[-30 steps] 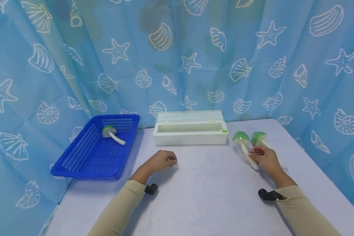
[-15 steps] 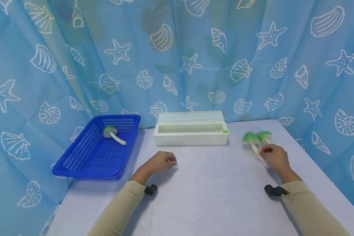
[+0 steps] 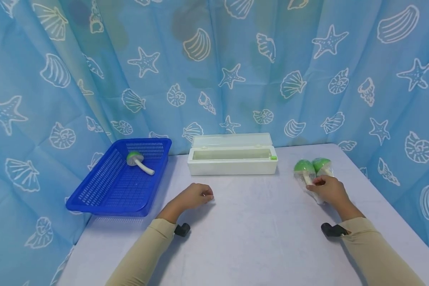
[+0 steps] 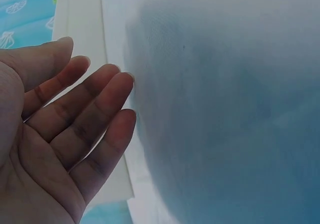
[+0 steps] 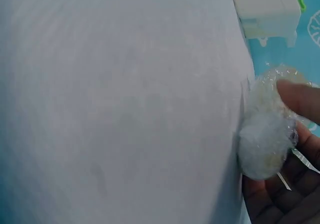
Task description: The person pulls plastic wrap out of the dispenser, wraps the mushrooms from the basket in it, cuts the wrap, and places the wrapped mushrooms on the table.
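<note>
On the right of the table, my right hand (image 3: 330, 192) pinches the white stem of a green-capped toy mushroom (image 3: 304, 167) wrapped in clear plastic. A second wrapped green-capped mushroom (image 3: 321, 164) lies right beside it, its stem partly hidden by the hand. The right wrist view has the crinkled wrap (image 5: 265, 144) bunched between thumb and fingers. My left hand (image 3: 193, 196) hovers low over the table in front of the box, holding nothing. In the left wrist view its fingers (image 4: 95, 104) are loosely bent.
A long white box (image 3: 232, 168) with its clear lid (image 3: 232, 140) raised stands at the back middle. To the left is a blue plastic basket (image 3: 107, 210) with another green-capped mushroom (image 3: 143, 167) inside. Behind the white-covered table (image 3: 250, 238) hangs a seashell curtain (image 3: 214, 59).
My right hand has shifted slightly right with the pinched mushroom, whose cap now sits close against the second mushroom's. The left hand has stayed in place.
</note>
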A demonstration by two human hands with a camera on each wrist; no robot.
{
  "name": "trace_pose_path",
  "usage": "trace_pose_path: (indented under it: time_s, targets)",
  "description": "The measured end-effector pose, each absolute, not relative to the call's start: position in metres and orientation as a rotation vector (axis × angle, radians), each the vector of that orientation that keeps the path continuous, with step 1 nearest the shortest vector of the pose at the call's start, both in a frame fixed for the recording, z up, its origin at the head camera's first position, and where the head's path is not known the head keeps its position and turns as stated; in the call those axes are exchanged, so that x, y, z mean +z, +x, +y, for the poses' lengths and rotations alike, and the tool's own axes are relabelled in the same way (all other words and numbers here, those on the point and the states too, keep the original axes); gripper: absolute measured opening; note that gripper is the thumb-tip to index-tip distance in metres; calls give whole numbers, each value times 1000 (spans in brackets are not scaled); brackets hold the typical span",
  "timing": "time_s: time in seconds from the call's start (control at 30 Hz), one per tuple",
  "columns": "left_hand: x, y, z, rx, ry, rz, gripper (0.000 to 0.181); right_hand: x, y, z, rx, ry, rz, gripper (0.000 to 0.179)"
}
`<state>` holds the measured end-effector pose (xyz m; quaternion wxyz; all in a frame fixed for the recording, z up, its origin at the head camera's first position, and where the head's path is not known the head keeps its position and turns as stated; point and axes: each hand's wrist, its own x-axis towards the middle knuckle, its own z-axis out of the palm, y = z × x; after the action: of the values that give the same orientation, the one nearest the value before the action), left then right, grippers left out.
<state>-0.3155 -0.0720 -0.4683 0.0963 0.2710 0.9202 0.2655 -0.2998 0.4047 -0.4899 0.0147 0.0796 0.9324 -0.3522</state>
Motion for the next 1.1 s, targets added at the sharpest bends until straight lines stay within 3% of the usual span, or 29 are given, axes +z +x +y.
trace_pose_path:
  time_s: [0.23, 0.5, 0.67, 1.1]
  targets:
    - [-458, -310, -80, 736, 773, 2755, 10, -479, -297, 409, -1035, 181, 2947, 67]
    - [-452, -302, -101, 697, 614, 2832, 11, -468, -295, 391, -945, 87, 3227, 31]
    - [-461, -312, -107, 775, 461, 2951, 22, -460, -302, 371, -927, -54, 3341, 23]
    - [-484, -367, -100, 1773, -380, 2785, 45, -465, -334, 301, -882, -395, 3368, 35]
